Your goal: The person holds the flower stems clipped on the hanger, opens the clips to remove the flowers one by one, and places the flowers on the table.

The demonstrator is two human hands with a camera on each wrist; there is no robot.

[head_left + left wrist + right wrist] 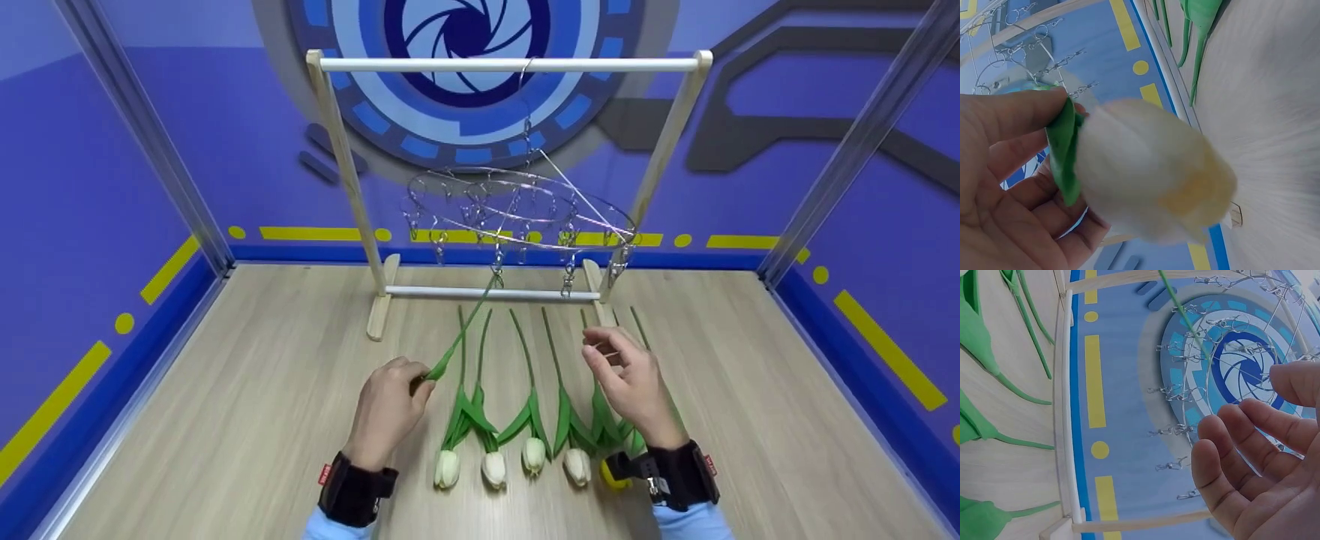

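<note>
My left hand point(388, 409) pinches an artificial white tulip point(1145, 169) between thumb and fingers, at the leaf just below the bloom. Its green stem point(469, 324) slants up and away, the tip right at a front metal clip point(496, 259) of the round wire clip hanger point(517, 244). In the head view the bloom is hidden by the hand. My right hand point(634, 381) hovers to the right of the hanger's front, fingers loosely bent, nothing in them. Below and between the hands, several more white tulips point(534, 454) lie in a row, stems pointing away.
The hanger hooks over the white top bar point(450, 65) of a wooden stand point(341, 150) on the wood-patterned table point(277, 420). More clips point(568, 279) dangle round its ring. Printed blue panels point(195, 112) enclose the back and sides. A yellow object point(616, 472) shows beside the right wrist strap.
</note>
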